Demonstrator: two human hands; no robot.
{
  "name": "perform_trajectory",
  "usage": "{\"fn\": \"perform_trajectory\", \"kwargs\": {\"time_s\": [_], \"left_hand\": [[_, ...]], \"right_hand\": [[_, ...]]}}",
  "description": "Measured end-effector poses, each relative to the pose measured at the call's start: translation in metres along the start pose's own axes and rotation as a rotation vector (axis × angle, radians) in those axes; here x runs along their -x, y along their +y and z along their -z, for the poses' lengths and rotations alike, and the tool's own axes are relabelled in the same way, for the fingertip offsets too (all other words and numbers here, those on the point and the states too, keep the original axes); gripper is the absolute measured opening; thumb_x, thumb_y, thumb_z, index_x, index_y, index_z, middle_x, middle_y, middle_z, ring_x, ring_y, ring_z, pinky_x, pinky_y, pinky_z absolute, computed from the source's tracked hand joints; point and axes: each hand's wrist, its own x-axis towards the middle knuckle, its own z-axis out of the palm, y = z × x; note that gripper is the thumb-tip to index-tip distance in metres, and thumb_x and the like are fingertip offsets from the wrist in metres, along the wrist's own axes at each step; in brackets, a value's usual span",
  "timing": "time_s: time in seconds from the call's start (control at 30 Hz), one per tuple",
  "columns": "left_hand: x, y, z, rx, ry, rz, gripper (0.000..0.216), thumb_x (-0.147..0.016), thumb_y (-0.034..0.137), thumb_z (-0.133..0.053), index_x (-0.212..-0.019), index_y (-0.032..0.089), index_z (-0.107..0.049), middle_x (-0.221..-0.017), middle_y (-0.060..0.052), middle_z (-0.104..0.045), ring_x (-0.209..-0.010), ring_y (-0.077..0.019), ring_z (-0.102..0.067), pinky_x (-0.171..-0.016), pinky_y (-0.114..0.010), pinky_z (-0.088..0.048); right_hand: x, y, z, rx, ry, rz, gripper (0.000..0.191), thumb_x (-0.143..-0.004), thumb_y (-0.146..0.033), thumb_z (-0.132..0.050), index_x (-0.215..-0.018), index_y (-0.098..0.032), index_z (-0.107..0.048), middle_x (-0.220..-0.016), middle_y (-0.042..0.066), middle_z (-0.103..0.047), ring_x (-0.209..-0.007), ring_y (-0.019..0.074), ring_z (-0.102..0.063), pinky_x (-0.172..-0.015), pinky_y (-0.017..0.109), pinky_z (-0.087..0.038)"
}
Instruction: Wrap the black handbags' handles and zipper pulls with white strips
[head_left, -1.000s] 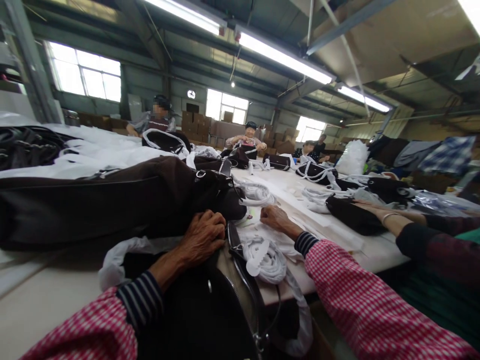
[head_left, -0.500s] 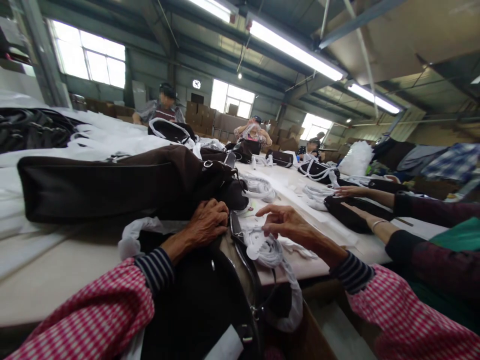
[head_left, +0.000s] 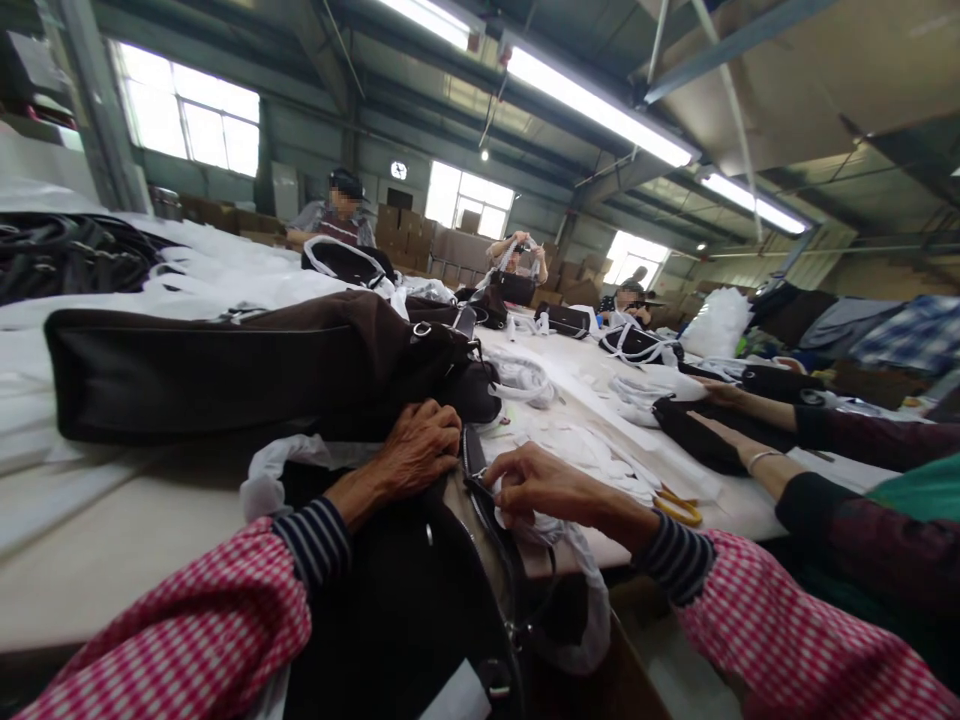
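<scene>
A black handbag (head_left: 390, 600) lies in front of me with its zipper open along the right side and beige lining (head_left: 466, 510) showing. My left hand (head_left: 420, 447) is closed on the bag's far edge near the zipper's end, its fingertips partly hidden. Just right of the zipper, my right hand (head_left: 544, 487) is curled over a coil of white-wrapped strap (head_left: 551, 530), gripping it between thumb and fingers. A wrapped handle (head_left: 589, 615) loops down over the table edge. Another wrapped handle (head_left: 274, 480) arches beside my left wrist.
A large dark bag (head_left: 210, 375) lies just beyond my left hand. Yellow-handled scissors (head_left: 679, 506) rest on the table (head_left: 742, 505) among white scraps. At right, a co-worker's hands (head_left: 724, 430) press on a black bag (head_left: 697, 435). Wrapped straps (head_left: 521, 378) lie farther back.
My right hand has come down and left onto the white strap coil and closed on it. The scissors now show beyond my right wrist. My left hand stays on the bag.
</scene>
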Motion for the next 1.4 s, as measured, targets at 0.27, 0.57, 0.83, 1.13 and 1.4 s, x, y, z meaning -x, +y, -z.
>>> {"fn": "perform_trajectory", "kwargs": {"time_s": [0.27,0.57,0.83,1.13,1.4], "left_hand": [[-0.001,0.001,0.0,-0.011,-0.02,0.012,0.007,-0.086,0.018,-0.065,-0.083,0.022,-0.069,-0.114,0.0,-0.065,-0.109,-0.0237,-0.05,-0.094,-0.045,-0.032],[0.0,-0.002,-0.003,-0.002,-0.003,-0.003,0.007,-0.087,0.018,-0.064,-0.084,0.021,-0.068,-0.115,-0.001,-0.065,-0.108,-0.0233,-0.049,-0.094,-0.044,-0.031],[-0.002,-0.003,-0.004,-0.022,0.0,-0.003,0.007,-0.088,0.018,-0.064,-0.082,0.021,-0.067,-0.113,0.0,-0.065,-0.107,-0.0228,-0.05,-0.093,-0.043,-0.031],[0.0,-0.001,-0.001,-0.017,-0.017,0.0,0.007,-0.087,0.017,-0.065,-0.083,0.021,-0.068,-0.114,-0.001,-0.064,-0.109,-0.0233,-0.049,-0.095,-0.043,-0.031],[-0.001,0.001,0.001,0.009,-0.024,0.016,0.008,-0.089,0.019,-0.066,-0.082,0.022,-0.068,-0.112,0.0,-0.065,-0.107,-0.0229,-0.05,-0.093,-0.043,-0.03]], "right_hand": [[-0.013,-0.008,-0.008,-0.006,-0.107,-0.05,0.051,-0.063,-0.014,-0.056,-0.113,-0.01,-0.066,-0.053,-0.005,-0.062,-0.047,0.0108,-0.05,-0.045,0.02,-0.036],[0.006,-0.01,-0.003,0.032,-0.07,-0.045,0.06,-0.064,-0.01,-0.055,-0.123,-0.01,-0.063,-0.057,-0.008,-0.057,-0.048,0.0083,-0.045,-0.045,0.02,-0.031],[0.012,-0.018,0.012,0.3,0.06,0.021,0.042,-0.072,-0.013,-0.055,-0.111,-0.011,-0.071,-0.063,-0.002,-0.06,-0.055,0.0117,-0.05,-0.053,0.024,-0.035],[-0.005,-0.041,0.016,0.958,0.172,0.06,0.033,-0.082,-0.016,-0.059,-0.11,-0.019,-0.076,-0.088,0.004,-0.073,-0.078,0.0176,-0.061,-0.067,0.027,-0.033],[-0.036,-0.034,0.013,1.057,0.198,0.065,0.034,-0.084,-0.016,-0.057,-0.113,-0.022,-0.076,-0.091,0.005,-0.076,-0.086,0.0211,-0.067,-0.069,0.028,-0.036]]}}
